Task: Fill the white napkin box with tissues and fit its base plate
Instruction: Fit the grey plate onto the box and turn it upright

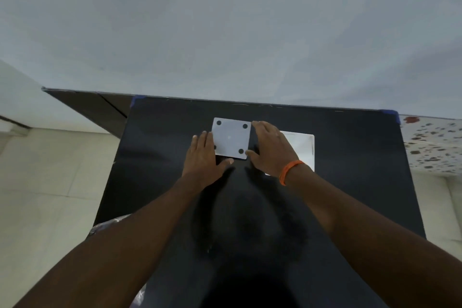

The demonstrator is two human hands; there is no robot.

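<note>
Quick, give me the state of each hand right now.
Left hand: open, fingers flat against the left edge of the white napkin box.
Right hand: open, fingers spread, touching the box's right edge.
Neither is closed around it.

A black tabletop (350, 182) stands against a plain pale grey wall (225, 20). Pale floor tiles (45, 182) lie left; a speckled surface (435, 145) shows far right.

No readable text, labels, brands, numbers or signs anywhere.
</note>
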